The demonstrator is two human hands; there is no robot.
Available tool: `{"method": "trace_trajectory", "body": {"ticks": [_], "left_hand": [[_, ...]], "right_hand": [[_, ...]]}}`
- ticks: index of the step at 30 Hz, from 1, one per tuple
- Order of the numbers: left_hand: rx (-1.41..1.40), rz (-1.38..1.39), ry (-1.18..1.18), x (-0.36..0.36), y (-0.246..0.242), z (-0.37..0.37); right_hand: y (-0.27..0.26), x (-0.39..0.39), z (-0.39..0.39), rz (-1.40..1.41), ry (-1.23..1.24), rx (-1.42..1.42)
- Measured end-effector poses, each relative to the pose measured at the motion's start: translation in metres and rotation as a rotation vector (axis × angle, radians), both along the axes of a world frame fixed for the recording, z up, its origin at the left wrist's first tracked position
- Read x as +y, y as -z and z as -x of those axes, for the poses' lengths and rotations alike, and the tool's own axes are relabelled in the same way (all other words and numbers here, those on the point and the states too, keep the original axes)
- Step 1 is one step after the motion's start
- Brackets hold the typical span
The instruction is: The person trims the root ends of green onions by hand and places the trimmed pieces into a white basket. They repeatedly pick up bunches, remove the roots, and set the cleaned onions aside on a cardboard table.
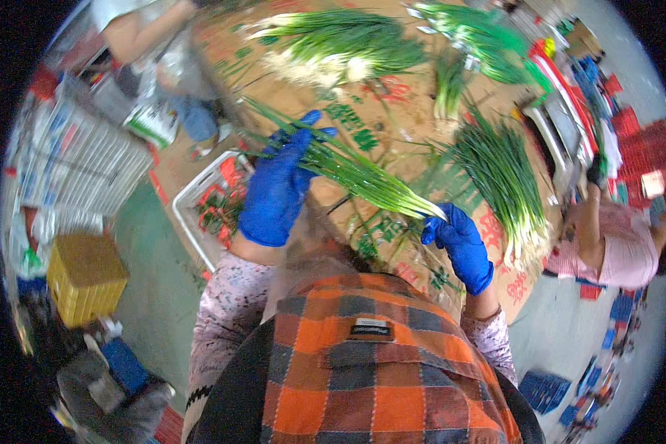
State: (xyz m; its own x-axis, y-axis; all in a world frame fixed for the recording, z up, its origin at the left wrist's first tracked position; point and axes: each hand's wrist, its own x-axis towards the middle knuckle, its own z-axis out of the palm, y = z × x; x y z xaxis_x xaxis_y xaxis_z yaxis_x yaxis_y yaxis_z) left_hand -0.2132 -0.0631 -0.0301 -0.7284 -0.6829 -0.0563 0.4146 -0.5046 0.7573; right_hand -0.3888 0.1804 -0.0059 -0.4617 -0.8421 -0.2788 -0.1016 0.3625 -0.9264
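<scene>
A small bunch of green onions (361,176) stretches between my two hands, above the cardboard-covered table. My left hand (280,191), in a blue glove, grips the leafy green part, with fingertips showing past the leaves. At the pale root end, my right hand (462,247), also gloved in blue, pinches the white tips between thumb and fingers. Just right of the held bunch lies a thick pile of green onions (499,177), white ends towards me. A larger heap of green onions (349,41) with pale, stringy roots lies at the far side.
Tied bunches (477,41) lie at the table's far right, near a white-and-grey device (558,136). Loose leaves litter the printed cardboard (386,119). A white basket (186,202) with red pieces stands at left. Other people work at upper left and right (605,241). A yellow crate (86,286) stands on the floor.
</scene>
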Motion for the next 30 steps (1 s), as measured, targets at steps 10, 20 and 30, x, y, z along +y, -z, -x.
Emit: {"method": "trace_trajectory", "body": {"ticks": [10, 20, 30], "left_hand": [[-0.088, 0.189, -0.081, -0.041, -0.016, 0.038], [-0.218, 0.562, 0.171, 0.016, 0.022, 0.072], [-0.122, 1.972, 0.512, 0.114, 0.067, 0.123]], "right_hand": [[-0.009, 0.106, 0.085, 0.301, 0.551, 0.161], [-0.01, 0.148, 0.142, -0.351, 0.478, 1.262], [0.045, 0.079, 0.062, -0.093, 0.358, 0.577]]}}
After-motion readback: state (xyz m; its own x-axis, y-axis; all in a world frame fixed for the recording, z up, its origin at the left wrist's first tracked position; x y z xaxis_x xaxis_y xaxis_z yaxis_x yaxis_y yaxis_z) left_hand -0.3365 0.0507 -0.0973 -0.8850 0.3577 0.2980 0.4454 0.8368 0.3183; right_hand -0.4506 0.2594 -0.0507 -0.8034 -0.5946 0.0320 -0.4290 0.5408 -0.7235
